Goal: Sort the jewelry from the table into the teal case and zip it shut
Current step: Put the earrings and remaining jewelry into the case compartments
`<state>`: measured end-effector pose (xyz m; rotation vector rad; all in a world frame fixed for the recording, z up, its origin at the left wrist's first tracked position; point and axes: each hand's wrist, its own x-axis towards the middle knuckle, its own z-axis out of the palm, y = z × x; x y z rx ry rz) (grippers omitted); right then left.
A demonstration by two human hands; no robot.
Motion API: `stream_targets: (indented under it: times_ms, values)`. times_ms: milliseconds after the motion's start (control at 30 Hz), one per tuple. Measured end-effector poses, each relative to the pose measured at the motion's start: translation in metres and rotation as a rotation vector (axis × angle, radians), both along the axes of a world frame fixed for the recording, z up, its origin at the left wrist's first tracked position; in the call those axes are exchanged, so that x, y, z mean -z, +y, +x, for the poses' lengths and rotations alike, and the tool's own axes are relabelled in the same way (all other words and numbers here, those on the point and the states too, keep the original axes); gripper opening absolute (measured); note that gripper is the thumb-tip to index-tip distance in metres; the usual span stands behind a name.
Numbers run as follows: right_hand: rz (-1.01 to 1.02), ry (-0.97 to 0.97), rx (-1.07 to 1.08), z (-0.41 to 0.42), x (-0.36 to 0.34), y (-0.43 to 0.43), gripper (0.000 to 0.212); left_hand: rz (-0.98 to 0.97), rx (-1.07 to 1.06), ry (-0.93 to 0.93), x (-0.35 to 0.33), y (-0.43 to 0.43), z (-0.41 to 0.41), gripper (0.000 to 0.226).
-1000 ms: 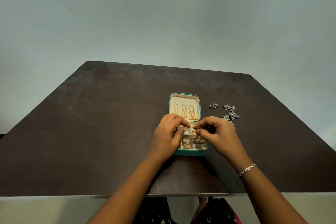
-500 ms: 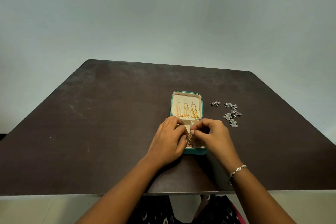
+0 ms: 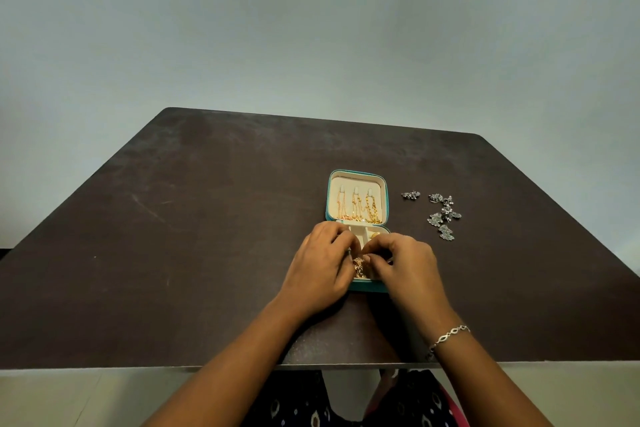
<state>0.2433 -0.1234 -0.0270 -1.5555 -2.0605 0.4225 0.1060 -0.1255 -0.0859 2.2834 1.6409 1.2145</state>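
Observation:
The teal case (image 3: 327, 198) lies open on the dark table, its cream lid holding three gold chains (image 3: 358, 206). My left hand (image 3: 318, 265) and my right hand (image 3: 407, 267) hover over the case's lower tray, fingers curled, both pinching a gold piece (image 3: 359, 266) between them above the front compartments. A small gold item (image 3: 375, 235) sits in a rear compartment. Silver jewelry (image 3: 444, 215) lies loose on the table right of the case, with one small silver piece (image 3: 410, 195) apart from the cluster.
The dark table (image 3: 207, 236) ends at a near edge just below my wrists. A silver bracelet (image 3: 448, 336) is on my right wrist. A pale wall stands behind the table.
Both hands have shifted down toward me over the tray's front compartments, still pinching the gold piece. The silver cluster is uncovered by my right hand.

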Motion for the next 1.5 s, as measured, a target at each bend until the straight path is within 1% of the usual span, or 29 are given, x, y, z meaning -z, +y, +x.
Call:
stream_targets:
  times_ms: [200, 367, 500, 600, 700, 900, 1067, 1267, 1400, 1500]
  values:
    - [0.027, -0.019, -0.037, 0.001, -0.007, -0.003, 0.009, -0.006, 0.006, 0.002, -0.002, -0.001, 0.000, 0.026]
    - [0.012, -0.081, -0.056, 0.001, -0.009, -0.003, 0.004, -0.009, -0.001, 0.035, -0.002, -0.002, -0.001, 0.034]
    - [-0.079, -0.062, -0.088, 0.001, -0.010, -0.004, 0.012, -0.009, -0.001, 0.018, -0.002, -0.002, 0.000, 0.032]
    - [-0.119, -0.119, -0.119, 0.002, -0.012, -0.004, 0.018, -0.007, -0.002, 0.012, -0.002, -0.002, 0.000, 0.032]
    - [-0.089, -0.149, -0.100, 0.001, -0.010, -0.004, 0.016, -0.008, 0.004, 0.010, -0.002, -0.002, 0.000, 0.032]
    - [0.030, -0.072, 0.025, -0.007, -0.005, -0.005, 0.013, -0.017, 0.015, -0.043, -0.004, -0.003, 0.000, 0.024]
    - [0.015, -0.094, 0.048, -0.010, -0.004, -0.006, 0.015, -0.002, 0.018, -0.031, -0.002, -0.002, -0.001, 0.025]
    - [-0.014, -0.256, 0.009, -0.009, -0.008, -0.008, 0.021, -0.009, 0.000, -0.045, -0.001, -0.001, -0.001, 0.029]
    - [-0.004, -0.240, 0.020, -0.008, -0.011, -0.010, 0.020, -0.018, 0.001, -0.020, -0.001, -0.001, -0.002, 0.033]
    - [0.020, -0.227, 0.027, -0.006, -0.012, -0.013, 0.023, -0.017, 0.000, -0.021, -0.001, -0.001, -0.002, 0.034]
